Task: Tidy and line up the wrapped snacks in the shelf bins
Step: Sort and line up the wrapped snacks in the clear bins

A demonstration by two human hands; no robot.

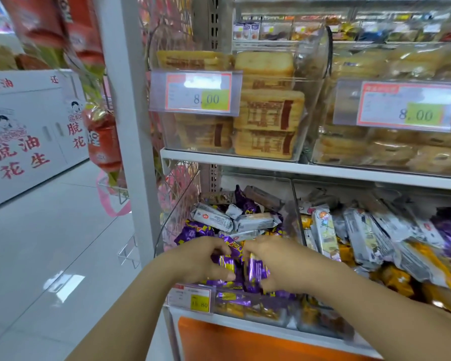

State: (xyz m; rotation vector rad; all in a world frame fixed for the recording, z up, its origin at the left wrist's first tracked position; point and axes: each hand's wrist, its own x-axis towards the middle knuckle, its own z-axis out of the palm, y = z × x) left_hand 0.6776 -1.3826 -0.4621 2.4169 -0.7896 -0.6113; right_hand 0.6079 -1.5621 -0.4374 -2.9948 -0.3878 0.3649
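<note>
Lower shelf, left bin [179, 212]: silver snacks [214, 217] piled at the back, purple ones heaped in front.
Hands: left grip [206, 259] has fingers and thumb curled round a purple snack [225, 265], held upright over the bin's front; right grip [274, 259] pinches a second purple snack [255, 272], upright, just beside the first.
Adjoining: right bin [296, 204], silver and yellow wrappers jumbled.
Above: biscuit packs [268, 110]; price tag [197, 91] reading 8.00.

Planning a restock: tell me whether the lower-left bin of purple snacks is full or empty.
Full: the bin is heaped well up its clear walls with jumbled purple snacks and silver bars.
</note>
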